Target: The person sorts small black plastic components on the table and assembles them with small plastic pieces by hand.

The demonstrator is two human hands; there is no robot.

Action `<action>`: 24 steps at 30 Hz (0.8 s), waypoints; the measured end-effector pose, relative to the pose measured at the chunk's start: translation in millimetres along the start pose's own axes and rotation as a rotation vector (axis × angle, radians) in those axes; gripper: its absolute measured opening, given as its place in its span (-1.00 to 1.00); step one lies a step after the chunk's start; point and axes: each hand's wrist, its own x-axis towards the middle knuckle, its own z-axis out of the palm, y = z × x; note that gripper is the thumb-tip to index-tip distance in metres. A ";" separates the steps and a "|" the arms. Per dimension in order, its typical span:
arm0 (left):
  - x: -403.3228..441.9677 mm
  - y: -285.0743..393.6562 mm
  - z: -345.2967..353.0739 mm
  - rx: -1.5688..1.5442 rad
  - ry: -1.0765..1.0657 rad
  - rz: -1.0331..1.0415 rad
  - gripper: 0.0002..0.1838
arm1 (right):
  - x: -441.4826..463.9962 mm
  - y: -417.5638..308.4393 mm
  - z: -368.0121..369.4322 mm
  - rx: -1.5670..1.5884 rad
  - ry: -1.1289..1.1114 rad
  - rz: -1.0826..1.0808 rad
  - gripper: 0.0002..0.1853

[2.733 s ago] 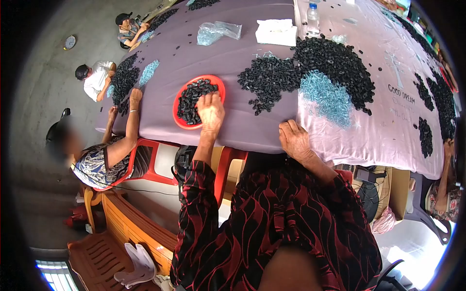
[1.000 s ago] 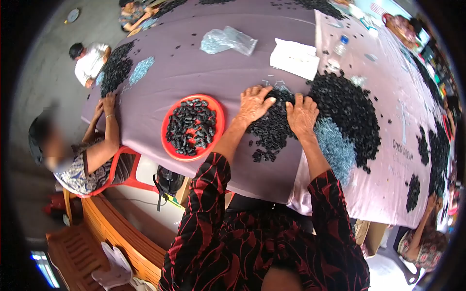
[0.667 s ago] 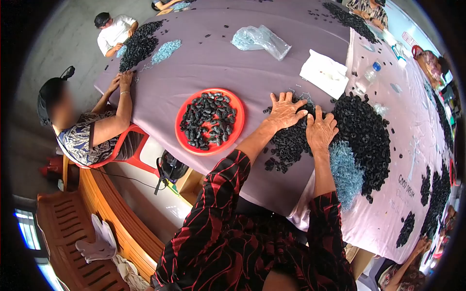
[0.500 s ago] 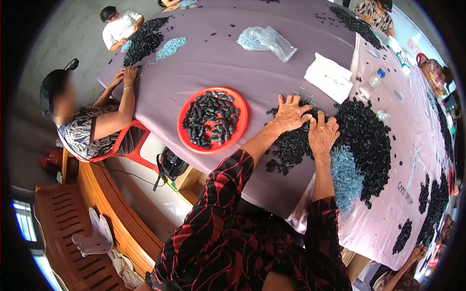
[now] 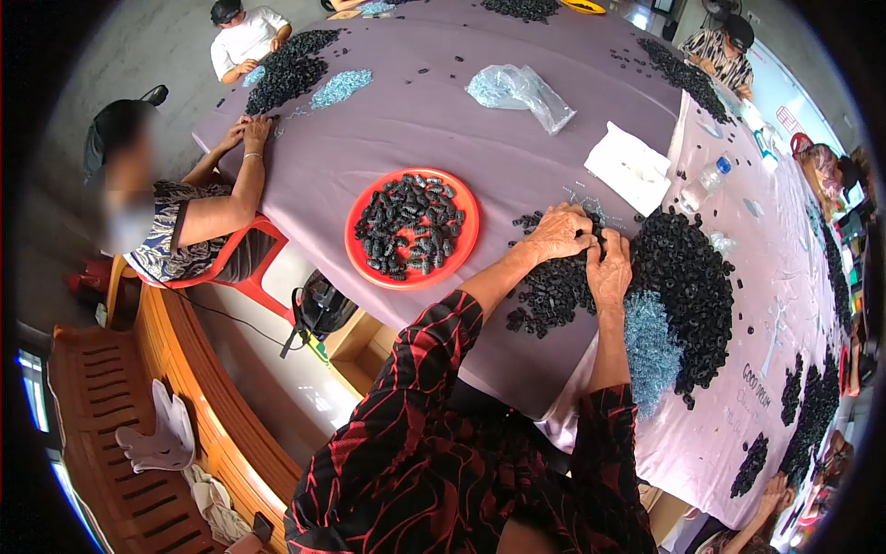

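My left hand (image 5: 557, 234) and my right hand (image 5: 609, 270) are close together over a pile of small black plastic parts (image 5: 554, 303). Both have curled fingers meeting at the tips, and whatever they hold is too small or hidden to make out. Several thin silvery-blue pieces (image 5: 591, 201) are scattered just beyond my fingers. Beside my right hand lies a larger heap of black parts (image 5: 690, 291), with a mound of small pale-blue pieces (image 5: 652, 355) next to my right forearm. To the left, a red round tray (image 5: 472, 229) holds many ribbed black pieces.
Beyond my hands are a folded white paper (image 5: 632, 171), a clear plastic bag (image 5: 521, 95) of pale-blue pieces and a plastic bottle (image 5: 706, 185). A person (image 5: 185, 203) sits at the left; others work around the table. A wooden bench (image 5: 120, 415) stands lower left.
My hands were spread flat on the black parts; their fingers have curled inward and drawn together. The whole view has shifted slightly.
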 end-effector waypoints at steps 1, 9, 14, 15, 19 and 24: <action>-1.7 1.0 -0.1 -0.003 0.004 0.002 -0.81 | -0.8 -1.2 0.4 -0.004 0.001 -0.004 -0.76; -25.3 6.1 -9.5 -0.088 0.043 0.074 -0.80 | -16.2 -27.8 -11.2 0.145 -0.061 -0.077 -0.80; -53.6 13.4 -16.8 -0.019 0.114 0.172 -0.86 | -35.8 -40.5 -15.7 0.108 -0.040 -0.148 -0.79; -61.1 15.7 -17.9 -0.014 0.137 0.171 -0.87 | -40.1 -43.3 -17.1 0.120 -0.040 -0.160 -0.78; -80.1 19.3 -16.3 0.023 0.350 0.232 -0.85 | -48.4 -51.5 -26.6 0.075 0.029 -0.305 -0.79; -78.3 5.2 -20.9 0.258 0.400 0.046 -0.47 | -38.1 -40.9 -39.9 -0.075 0.042 -0.298 -0.62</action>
